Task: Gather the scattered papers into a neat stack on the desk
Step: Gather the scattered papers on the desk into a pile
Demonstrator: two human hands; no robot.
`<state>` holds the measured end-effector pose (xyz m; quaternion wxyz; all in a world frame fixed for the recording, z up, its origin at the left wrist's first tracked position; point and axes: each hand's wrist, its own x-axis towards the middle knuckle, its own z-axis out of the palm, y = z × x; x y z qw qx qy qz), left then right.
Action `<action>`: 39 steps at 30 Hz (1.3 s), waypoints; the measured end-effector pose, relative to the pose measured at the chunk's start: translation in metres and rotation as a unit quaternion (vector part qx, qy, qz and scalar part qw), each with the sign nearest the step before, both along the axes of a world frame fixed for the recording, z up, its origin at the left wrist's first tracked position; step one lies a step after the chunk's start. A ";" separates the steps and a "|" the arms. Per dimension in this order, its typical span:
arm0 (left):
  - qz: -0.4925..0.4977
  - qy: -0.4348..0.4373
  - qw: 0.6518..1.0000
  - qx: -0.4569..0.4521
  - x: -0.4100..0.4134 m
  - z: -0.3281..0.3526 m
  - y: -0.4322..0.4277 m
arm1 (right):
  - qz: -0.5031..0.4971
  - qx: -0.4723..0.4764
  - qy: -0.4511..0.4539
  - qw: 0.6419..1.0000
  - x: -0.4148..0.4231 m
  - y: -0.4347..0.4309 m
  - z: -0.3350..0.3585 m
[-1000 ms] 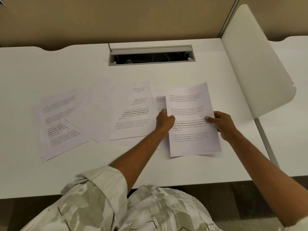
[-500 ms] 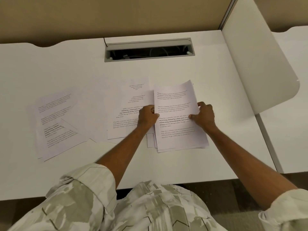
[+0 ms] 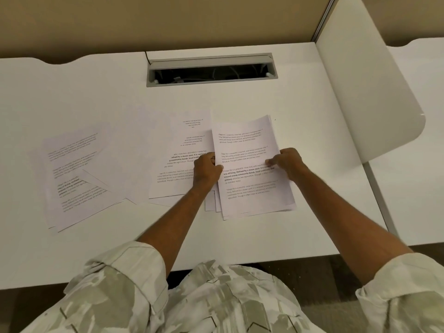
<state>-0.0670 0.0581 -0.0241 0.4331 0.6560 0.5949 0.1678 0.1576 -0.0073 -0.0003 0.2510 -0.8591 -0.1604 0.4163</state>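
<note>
A small stack of printed papers (image 3: 249, 186) lies right of centre on the white desk (image 3: 96, 97), its lower edges fanned out unevenly. My left hand (image 3: 206, 171) grips the stack's left edge. My right hand (image 3: 287, 164) holds its right edge, thumb on the top sheet. Just left of the stack lies another printed sheet (image 3: 182, 145), partly under my left hand. Several loose sheets (image 3: 74, 174) overlap at the desk's left side.
A grey cable slot (image 3: 211, 69) is cut into the desk at the back. A white divider panel (image 3: 367, 92) rises along the right side, with a second desk (image 3: 418, 164) beyond it. A tan partition wall stands behind.
The top sheet, held out to the right a second ago, has come left onto the sheets beneath it. Both hands have closed in on the stack's two side edges.
</note>
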 end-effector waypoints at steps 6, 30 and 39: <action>0.004 -0.004 1.000 0.016 -0.002 -0.005 0.001 | 0.020 0.026 -0.032 0.999 -0.015 0.003 0.006; 0.047 -0.092 0.993 -0.052 -0.001 -0.002 -0.007 | 0.020 0.139 -0.009 0.990 0.019 -0.041 0.060; -0.060 -0.136 0.983 -0.107 0.028 0.023 -0.012 | 0.039 0.235 0.122 0.964 0.046 -0.057 0.089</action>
